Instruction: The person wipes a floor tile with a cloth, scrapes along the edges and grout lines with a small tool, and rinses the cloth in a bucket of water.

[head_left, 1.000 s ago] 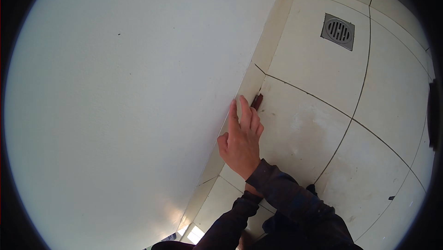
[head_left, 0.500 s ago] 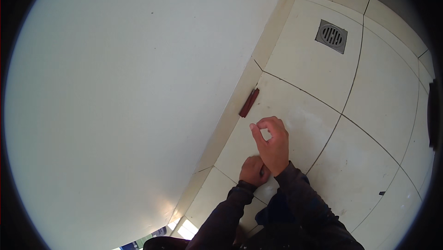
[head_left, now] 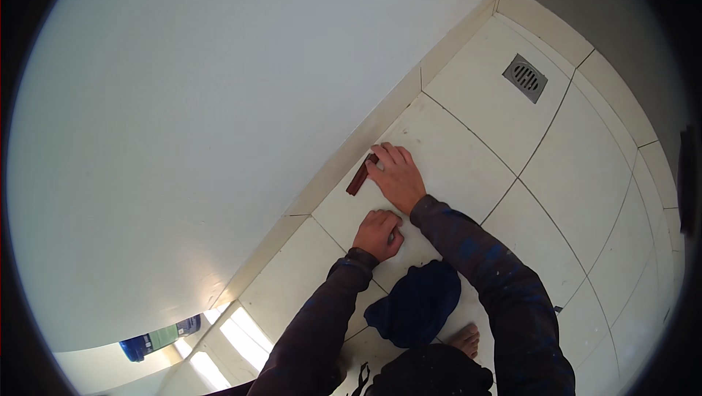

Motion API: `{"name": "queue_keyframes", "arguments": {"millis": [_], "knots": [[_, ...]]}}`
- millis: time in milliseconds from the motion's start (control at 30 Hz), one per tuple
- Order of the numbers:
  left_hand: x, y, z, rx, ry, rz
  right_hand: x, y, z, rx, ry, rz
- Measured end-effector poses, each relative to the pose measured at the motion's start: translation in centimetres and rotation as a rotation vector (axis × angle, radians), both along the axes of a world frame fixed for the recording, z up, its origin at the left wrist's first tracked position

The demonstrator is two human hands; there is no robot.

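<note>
A short, dark reddish-brown bar [head_left: 357, 180] lies on the pale floor tiles, close beside the skirting. My right hand [head_left: 401, 182] reaches over its far end, fingers and thumb closed around that end; the near end sticks out. Just nearer to me, my left hand [head_left: 376, 236] is closed with its fingers curled, low over the floor. What it holds, if anything, is hidden under the fingers. A dark blue cloth-like thing [head_left: 418, 303] is bunched on the tiles below both hands.
A white wall [head_left: 219, 118] with a tiled skirting [head_left: 384, 114] runs along the left. A square metal floor drain [head_left: 525, 78] is set in the far tiles. A blue bottle with a green label [head_left: 161, 337] lies at lower left. My bare foot [head_left: 466, 340] is near the cloth.
My right hand has moved forward and left onto the bar, from a loose finger ring in the air. My left hand has separated from it, remaining closed. More blue cloth shows.
</note>
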State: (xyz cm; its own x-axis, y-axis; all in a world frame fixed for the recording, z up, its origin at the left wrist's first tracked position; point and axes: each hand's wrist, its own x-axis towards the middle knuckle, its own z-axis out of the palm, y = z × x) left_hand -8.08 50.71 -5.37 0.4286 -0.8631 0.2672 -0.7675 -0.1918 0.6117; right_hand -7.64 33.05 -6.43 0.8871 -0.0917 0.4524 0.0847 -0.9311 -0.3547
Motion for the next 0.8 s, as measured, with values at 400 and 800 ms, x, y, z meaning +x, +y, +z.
{"name": "queue_keyframes", "arguments": {"millis": [400, 800], "knots": [[-5.2, 9.1, 1.4, -0.040, 0.215, 0.501, 2.4, -13.6, 3.0, -0.102, 0.238, 0.080], [-4.1, 10.5, -1.0, 0.009, 0.049, 0.609, 0.9, -10.6, 1.1, 0.208, 0.168, -0.619]]}}
